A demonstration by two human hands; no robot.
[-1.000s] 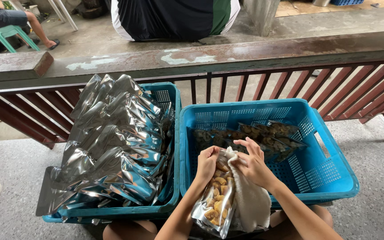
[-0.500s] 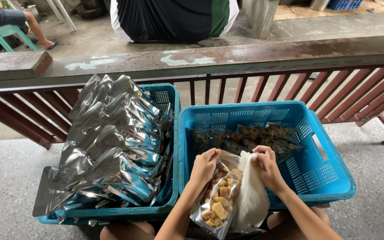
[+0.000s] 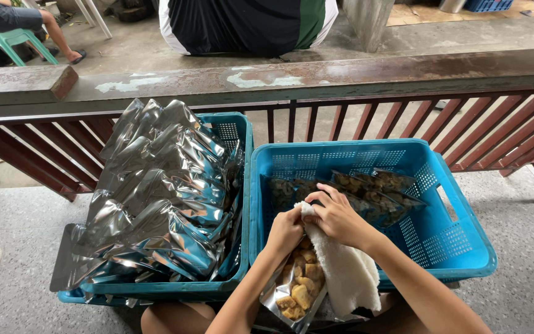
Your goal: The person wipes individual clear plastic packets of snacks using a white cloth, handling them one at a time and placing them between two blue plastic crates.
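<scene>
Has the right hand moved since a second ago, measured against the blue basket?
Yes. The right hand has come down from over the basket's inside toward the near rim of the blue basket, and now presses the white cloth at the pouch top.

Grey concrete floor (image 3: 20,210) carries two blue crates side by side, touching: left crate (image 3: 233,133) heaped with silver pouches (image 3: 156,192), right crate (image 3: 458,241) holding few clear snack packs (image 3: 378,192).

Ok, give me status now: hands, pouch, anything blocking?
Left hand grips snack pouch top. Right hand presses white cloth on it. Nothing blocking.
</scene>
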